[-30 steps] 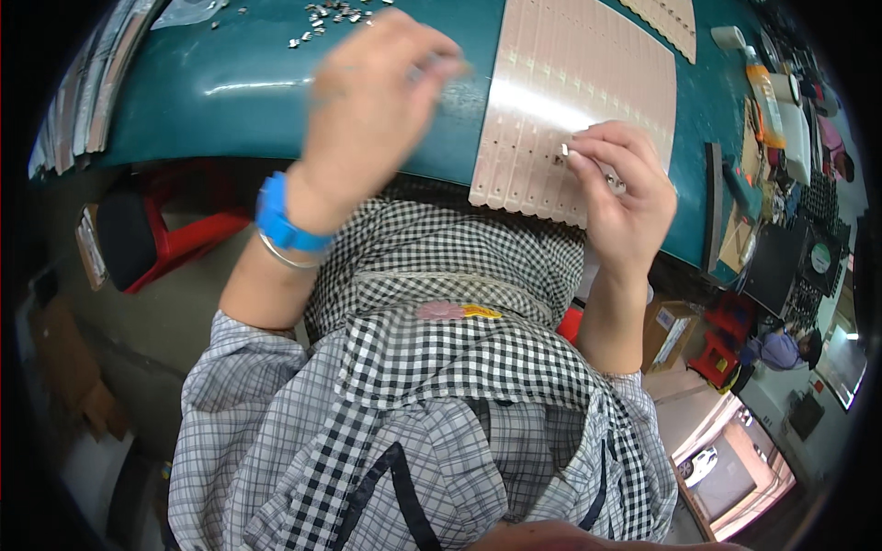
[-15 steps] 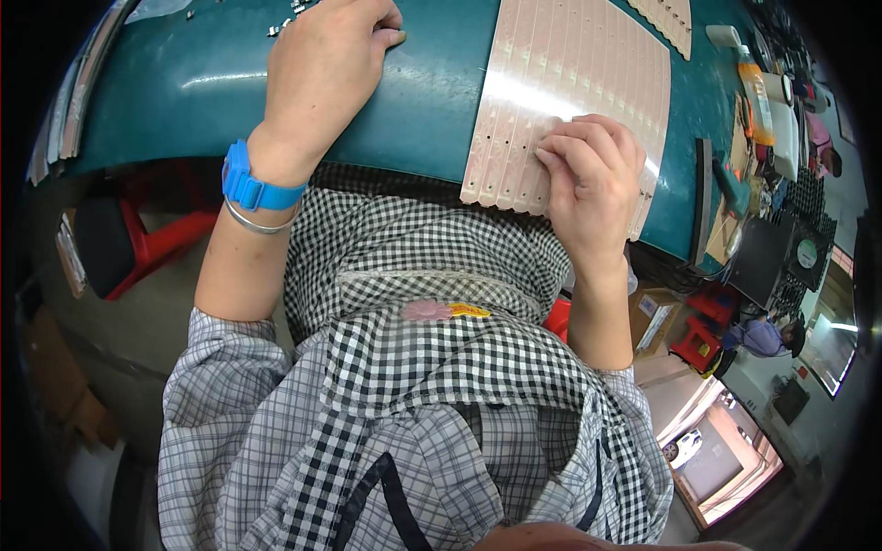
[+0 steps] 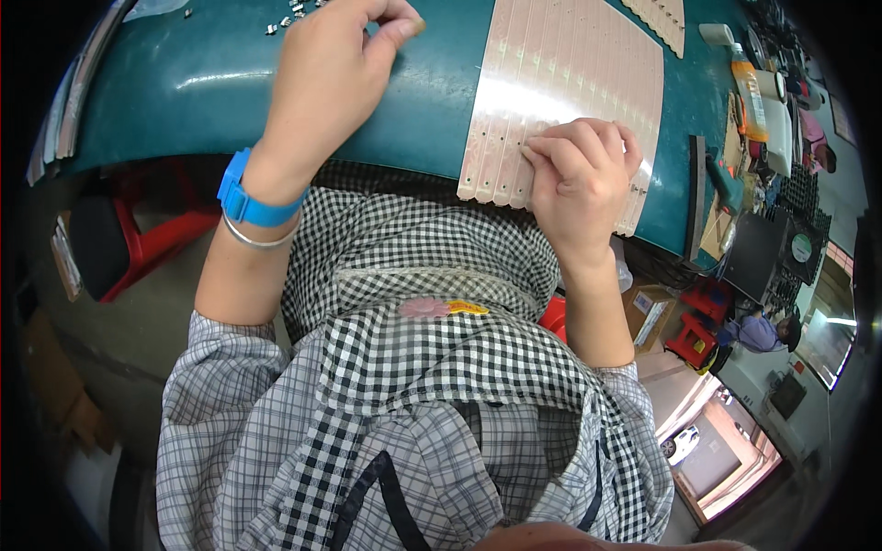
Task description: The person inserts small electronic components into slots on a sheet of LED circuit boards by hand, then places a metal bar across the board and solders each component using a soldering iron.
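A pale pink panel (image 3: 514,110), ribbed into long narrow strips with a scalloped near edge and rows of small holes, lies on the green tabletop (image 3: 211,110). Over its near part is my right hand (image 3: 583,184), thumb and fingertips pinched together close to the surface. Whatever sits in that pinch is too small or too hidden to name. My left hand (image 3: 335,87), above the table left of the panel, has its thumb and forefinger closed at the tips; I cannot make out anything between them. Beyond it, several small black-and-silver parts (image 3: 292,13) are scattered.
At the far right lies a second scalloped panel (image 3: 663,20). A bottle of orange liquid (image 3: 749,92), a white cup (image 3: 717,34) and a dark bar (image 3: 695,197) stand or lie along the right side. A red stool (image 3: 152,243) is below the table at left.
My left hand has shifted slightly right, its fingertips still closed. My right hand has moved a little left over the panel, keeping its pinch.
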{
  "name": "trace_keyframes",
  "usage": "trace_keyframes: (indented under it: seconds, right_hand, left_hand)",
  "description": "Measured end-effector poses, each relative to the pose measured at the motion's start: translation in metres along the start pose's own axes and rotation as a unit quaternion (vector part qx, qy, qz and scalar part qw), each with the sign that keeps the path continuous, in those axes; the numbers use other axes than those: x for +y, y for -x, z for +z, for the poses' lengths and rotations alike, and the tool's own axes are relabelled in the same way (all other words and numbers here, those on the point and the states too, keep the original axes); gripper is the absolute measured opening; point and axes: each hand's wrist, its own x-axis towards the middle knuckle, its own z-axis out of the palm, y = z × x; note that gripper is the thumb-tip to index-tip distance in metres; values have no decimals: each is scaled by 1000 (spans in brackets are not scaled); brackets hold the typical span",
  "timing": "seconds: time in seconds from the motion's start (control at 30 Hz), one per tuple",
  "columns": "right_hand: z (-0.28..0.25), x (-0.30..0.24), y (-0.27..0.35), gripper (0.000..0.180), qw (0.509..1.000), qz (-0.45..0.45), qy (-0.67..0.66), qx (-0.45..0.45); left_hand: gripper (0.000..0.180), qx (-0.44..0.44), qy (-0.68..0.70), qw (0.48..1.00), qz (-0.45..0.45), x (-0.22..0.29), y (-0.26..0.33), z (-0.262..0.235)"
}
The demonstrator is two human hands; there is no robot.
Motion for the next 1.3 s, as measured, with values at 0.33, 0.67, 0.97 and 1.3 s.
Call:
trace_keyframes:
  seconds: [0.33,0.67,0.97,1.3]
  right_hand:
    - [-29,-8,-22,15,960,78,-270,16]
    - [-21,-18,-21,14,866,163,-472,20]
    - [-6,2,-10,9,953,149,-263,18]
    - [10,3,3,9,991,60,-118,22]
  left_hand:
    - [15,-204,456,834,-234,16,27,12]
    - [17,-99,572,790,-199,37,51,44]
    - [9,44,-196,974,109,-12,-18,-19]
    - [5,-3,-199,975,102,-26,-24,-22]
